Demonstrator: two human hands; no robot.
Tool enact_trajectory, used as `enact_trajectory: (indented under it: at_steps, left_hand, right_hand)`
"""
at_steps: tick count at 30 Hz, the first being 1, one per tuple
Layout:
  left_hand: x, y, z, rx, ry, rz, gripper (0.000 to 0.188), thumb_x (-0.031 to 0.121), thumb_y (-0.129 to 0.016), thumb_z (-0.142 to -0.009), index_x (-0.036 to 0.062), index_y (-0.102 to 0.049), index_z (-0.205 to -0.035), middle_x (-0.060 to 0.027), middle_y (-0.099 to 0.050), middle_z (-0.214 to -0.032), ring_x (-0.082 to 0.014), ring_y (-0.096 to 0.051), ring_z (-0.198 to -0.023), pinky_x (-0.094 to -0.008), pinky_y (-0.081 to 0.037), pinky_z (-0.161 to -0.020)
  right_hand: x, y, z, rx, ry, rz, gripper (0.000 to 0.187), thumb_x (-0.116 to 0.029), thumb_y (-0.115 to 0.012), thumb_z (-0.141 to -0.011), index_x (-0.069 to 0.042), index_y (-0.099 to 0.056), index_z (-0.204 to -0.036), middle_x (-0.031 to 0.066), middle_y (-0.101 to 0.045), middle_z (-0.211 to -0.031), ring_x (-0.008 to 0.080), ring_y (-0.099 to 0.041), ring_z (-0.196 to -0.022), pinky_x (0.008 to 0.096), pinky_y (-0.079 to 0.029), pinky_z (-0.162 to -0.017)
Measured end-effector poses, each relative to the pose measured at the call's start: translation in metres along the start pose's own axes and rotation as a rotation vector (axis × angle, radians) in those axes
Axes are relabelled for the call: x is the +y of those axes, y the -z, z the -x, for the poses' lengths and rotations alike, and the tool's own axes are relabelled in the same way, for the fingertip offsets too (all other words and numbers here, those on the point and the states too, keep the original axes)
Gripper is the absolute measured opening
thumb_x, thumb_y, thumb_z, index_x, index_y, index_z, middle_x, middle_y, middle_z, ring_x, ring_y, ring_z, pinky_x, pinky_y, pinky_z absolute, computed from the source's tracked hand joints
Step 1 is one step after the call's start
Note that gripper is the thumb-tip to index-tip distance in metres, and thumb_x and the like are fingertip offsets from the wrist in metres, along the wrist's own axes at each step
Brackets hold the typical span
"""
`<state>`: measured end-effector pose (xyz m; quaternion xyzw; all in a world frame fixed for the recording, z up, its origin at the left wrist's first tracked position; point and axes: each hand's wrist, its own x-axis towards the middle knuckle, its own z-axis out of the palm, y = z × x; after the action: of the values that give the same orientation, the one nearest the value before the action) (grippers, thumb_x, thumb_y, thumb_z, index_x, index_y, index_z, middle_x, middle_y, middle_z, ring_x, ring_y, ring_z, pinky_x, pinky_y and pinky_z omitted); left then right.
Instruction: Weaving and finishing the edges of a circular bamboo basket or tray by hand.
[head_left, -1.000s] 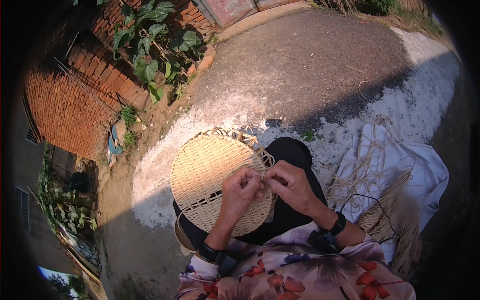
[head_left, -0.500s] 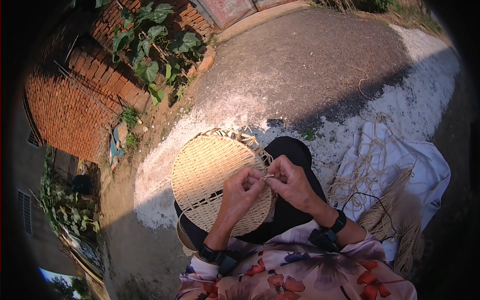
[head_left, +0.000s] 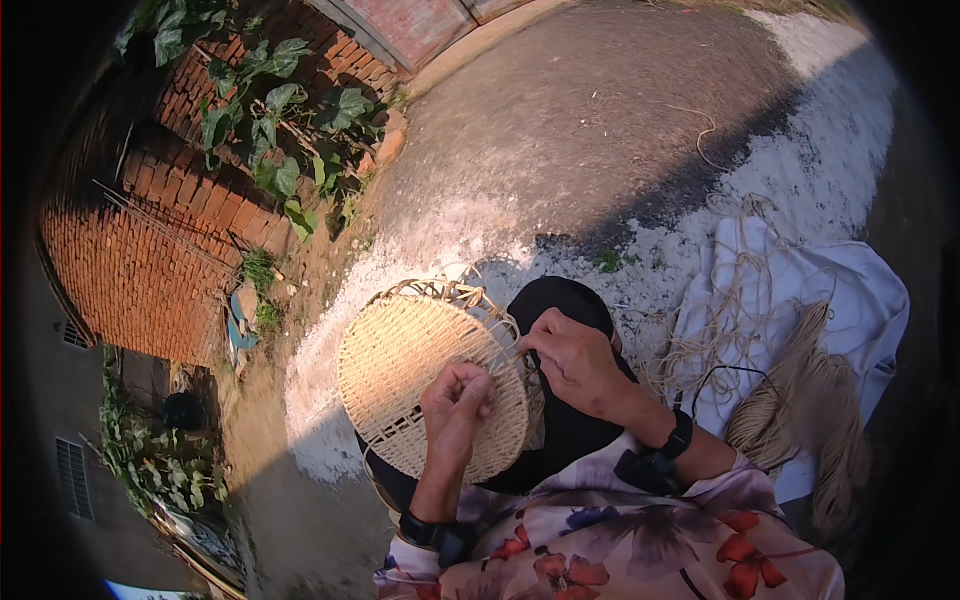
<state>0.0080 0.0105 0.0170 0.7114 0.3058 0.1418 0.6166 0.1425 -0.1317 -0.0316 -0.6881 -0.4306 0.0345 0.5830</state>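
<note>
A round piece woven from straw-coloured cord (head_left: 395,345) rests on my lap, its flat face up and loose loops along its far edge. Dark gaps cross the weave near my left hand (head_left: 458,400), which lies over its right part with fingers curled closed; whatever they hold is hidden. Just past the right rim, my right hand (head_left: 575,365) pinches a thin strand of cord near the loops. The fingertips of the two hands are apart.
To my right a white cloth (head_left: 860,290) carries a tangle of loose cord (head_left: 715,325) and a thick hank of cord (head_left: 770,410). A leafy plant (head_left: 275,120) grows by a brick wall (head_left: 130,270) at the left. A red door (head_left: 410,25) stands at the far side.
My hands, close together before at the cord, have parted: the left moved left and down over the weave, the right slightly up and left. The view has shifted a little.
</note>
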Motion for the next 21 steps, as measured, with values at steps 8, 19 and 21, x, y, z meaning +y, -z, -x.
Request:
enact_trajectory:
  at_steps: [8, 19, 21]
  left_hand:
    - [0.004, 0.002, 0.003, -0.033, 0.018, 0.006, 0.009, 0.012, -0.065, -0.094, 0.0028, -0.062, -0.095, -0.0042, -0.064, -0.08, -0.0067, -0.051, -0.055, -0.0207, -0.044, -0.049]
    - [0.015, -0.012, 0.006, -0.07, -0.427, -0.467, 0.002, 0.0, -0.061, -0.095, -0.0011, -0.063, -0.094, -0.0047, -0.067, -0.083, -0.0097, -0.064, -0.071, -0.0222, -0.052, -0.066]
    - [0.016, -0.012, 0.006, -0.056, -0.372, -0.438, 0.002, 0.0, -0.061, -0.094, -0.0013, -0.063, -0.094, -0.0042, -0.066, -0.081, -0.0089, -0.064, -0.071, -0.0222, -0.052, -0.065]
  right_hand:
    - [0.016, 0.009, -0.001, 0.165, -0.132, -0.267, 0.018, 0.004, -0.06, -0.084, -0.002, -0.068, -0.099, 0.0078, -0.061, -0.086, 0.0168, -0.061, -0.072, 0.0289, -0.048, -0.064]
    - [-0.008, -0.007, 0.003, -0.094, -0.014, -0.357, 0.024, -0.01, -0.07, -0.085, -0.002, -0.059, -0.105, 0.014, -0.063, -0.081, 0.0276, -0.067, -0.074, 0.0362, -0.052, -0.063]
    - [-0.007, -0.01, 0.003, -0.084, 0.043, -0.365, 0.025, -0.009, -0.07, -0.084, -0.002, -0.058, -0.105, 0.0141, -0.062, -0.082, 0.0284, -0.066, -0.074, 0.0377, -0.052, -0.063]
